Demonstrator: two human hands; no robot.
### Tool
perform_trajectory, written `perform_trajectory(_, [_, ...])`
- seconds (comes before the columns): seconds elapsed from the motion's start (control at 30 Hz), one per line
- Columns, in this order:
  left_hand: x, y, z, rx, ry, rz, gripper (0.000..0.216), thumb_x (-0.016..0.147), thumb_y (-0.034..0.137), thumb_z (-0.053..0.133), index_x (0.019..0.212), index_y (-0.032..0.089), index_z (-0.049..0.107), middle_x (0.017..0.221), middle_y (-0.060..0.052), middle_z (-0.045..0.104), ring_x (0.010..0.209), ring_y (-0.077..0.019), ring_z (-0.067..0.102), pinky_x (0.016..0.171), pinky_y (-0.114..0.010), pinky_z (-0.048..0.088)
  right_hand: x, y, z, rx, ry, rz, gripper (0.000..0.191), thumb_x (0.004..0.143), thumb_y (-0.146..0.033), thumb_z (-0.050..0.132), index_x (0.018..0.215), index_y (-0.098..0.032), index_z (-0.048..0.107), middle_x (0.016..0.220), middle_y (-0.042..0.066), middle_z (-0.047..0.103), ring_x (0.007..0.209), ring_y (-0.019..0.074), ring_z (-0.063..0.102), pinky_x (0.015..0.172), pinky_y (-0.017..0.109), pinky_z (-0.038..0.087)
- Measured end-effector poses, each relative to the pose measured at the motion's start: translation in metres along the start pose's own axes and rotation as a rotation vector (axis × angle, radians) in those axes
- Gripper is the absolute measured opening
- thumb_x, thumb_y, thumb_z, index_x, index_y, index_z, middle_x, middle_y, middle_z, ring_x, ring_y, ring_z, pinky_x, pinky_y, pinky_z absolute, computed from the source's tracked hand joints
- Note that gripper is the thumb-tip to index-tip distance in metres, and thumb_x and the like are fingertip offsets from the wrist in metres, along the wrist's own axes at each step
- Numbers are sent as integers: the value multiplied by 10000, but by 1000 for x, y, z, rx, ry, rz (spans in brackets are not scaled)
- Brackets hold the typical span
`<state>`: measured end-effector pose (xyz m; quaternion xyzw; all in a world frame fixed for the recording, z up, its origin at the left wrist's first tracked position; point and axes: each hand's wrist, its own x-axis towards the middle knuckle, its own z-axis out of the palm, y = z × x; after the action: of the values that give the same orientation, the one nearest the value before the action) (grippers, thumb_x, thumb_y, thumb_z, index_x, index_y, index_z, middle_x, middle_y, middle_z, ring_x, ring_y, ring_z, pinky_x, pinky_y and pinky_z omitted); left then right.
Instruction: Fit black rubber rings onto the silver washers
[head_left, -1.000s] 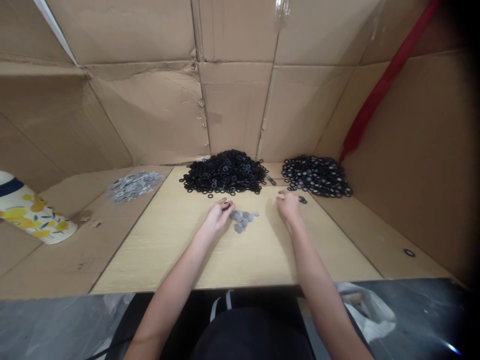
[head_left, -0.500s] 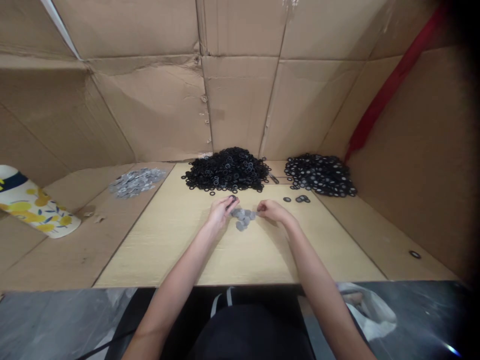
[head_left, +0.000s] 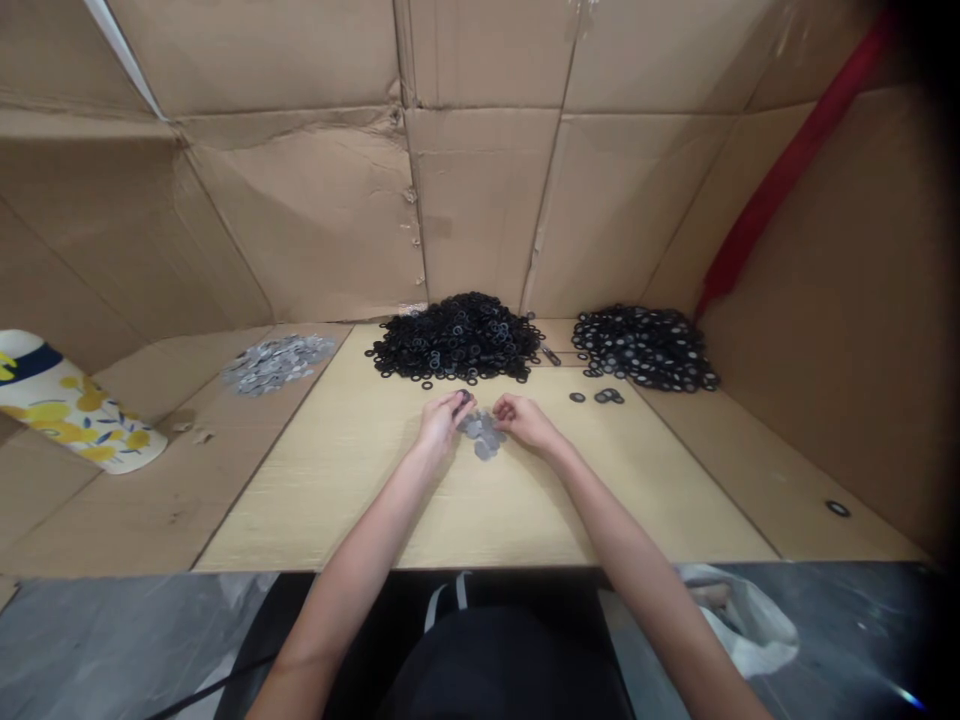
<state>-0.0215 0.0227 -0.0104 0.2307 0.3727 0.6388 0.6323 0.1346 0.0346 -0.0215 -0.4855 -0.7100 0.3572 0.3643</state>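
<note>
My left hand [head_left: 442, 421] is pinched around a black ring [head_left: 464, 397], held just above the board. Close to its fingertips lies a small cluster of thin grey discs [head_left: 484, 447]. My right hand [head_left: 523, 420] is over the right side of that cluster, its thumb and fingers pressed together; what they hold, if anything, is too small to make out. Beyond both hands rises a large heap of black rings [head_left: 457, 340]. Right of my right hand lie a single black ring with a grey centre [head_left: 577, 398] and a few overlapping ones [head_left: 609, 397].
Grey discs [head_left: 277, 362] form a pile at the left, near a patterned bottle [head_left: 82, 410]. Black rings with grey centres [head_left: 645, 347] are heaped at the back right. A small metal tool [head_left: 551, 355] lies between the heaps. Cardboard walls [head_left: 480, 200] enclose the back and sides.
My right hand has moved left, in over the grey discs and closer to my left hand. My left hand stays nearly in place with the black ring.
</note>
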Motion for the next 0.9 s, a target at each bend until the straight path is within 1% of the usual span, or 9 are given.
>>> perform_trajectory(0.17, [4, 2, -3, -38, 52, 55, 141, 722, 43, 540, 607, 119, 568, 684, -42, 600, 712, -108, 610, 757, -264, 504, -1, -2, 1, 53, -40, 7, 98, 620, -137, 565, 708, -131, 605, 679, 19, 619, 606, 119, 535, 598, 251, 418])
perform_trajectory(0.37, [7, 8, -5, -20, 121, 165, 122, 742, 88, 535, 629, 131, 545, 681, -9, 566, 687, -71, 582, 736, -233, 486, 0, -3, -1, -19, -18, -27, 76, 618, -124, 562, 663, -139, 621, 651, 16, 622, 600, 122, 529, 607, 252, 412])
perform_trajectory(0.5, [13, 6, -6, -3, 192, 109, 143, 768, 74, 490, 638, 114, 535, 652, -21, 572, 571, -57, 550, 590, -182, 451, 0, -4, 0, -69, 73, -35, 58, 596, -131, 584, 639, -144, 620, 663, 17, 604, 633, 126, 522, 622, 250, 412])
perform_trajectory(0.6, [20, 3, -9, 4, 212, 50, 159, 779, 64, 463, 647, 102, 541, 640, -37, 585, 466, -37, 479, 471, -157, 374, 0, -7, 0, -5, 109, -6, 48, 594, -143, 589, 636, -140, 611, 680, 25, 600, 657, 134, 531, 637, 255, 418])
perform_trajectory(0.73, [27, 0, -13, -4, 142, -7, 120, 771, 71, 482, 683, 104, 556, 628, -28, 587, 419, -21, 399, 419, -148, 313, -1, -16, -7, 163, 68, 50, 66, 588, -155, 603, 652, -137, 605, 683, 25, 613, 645, 129, 541, 636, 254, 427])
perform_trajectory(0.8, [27, -4, -13, -11, 61, -74, 99, 763, 64, 491, 702, 99, 561, 609, -21, 572, 411, -18, 371, 393, -144, 273, -3, -21, -15, 233, 15, 87, 102, 584, -162, 620, 683, -136, 613, 704, 26, 628, 650, 125, 550, 643, 251, 432])
perform_trajectory(0.83, [27, -6, -13, -10, 0, -113, 86, 757, 61, 498, 715, 92, 567, 599, -18, 561, 411, -17, 363, 386, -143, 257, -5, -23, -19, 270, -50, 117, 125, 582, -170, 632, 701, -133, 620, 719, 29, 636, 656, 124, 558, 649, 253, 438])
perform_trajectory(0.87, [26, -9, -12, -8, -69, -150, 73, 752, 62, 508, 729, 84, 573, 589, -16, 549, 414, -17, 360, 382, -142, 247, -7, -24, -24, 306, -158, 152, 154, 579, -182, 647, 722, -128, 628, 739, 36, 645, 666, 127, 569, 659, 259, 445])
perform_trajectory(0.9, [25, -11, -11, -4, -138, -180, 62, 746, 66, 519, 743, 75, 580, 583, -16, 539, 417, -17, 358, 383, -142, 244, -9, -25, -27, 337, -305, 190, 188, 574, -194, 666, 745, -121, 638, 763, 47, 653, 681, 131, 580, 676, 268, 454])
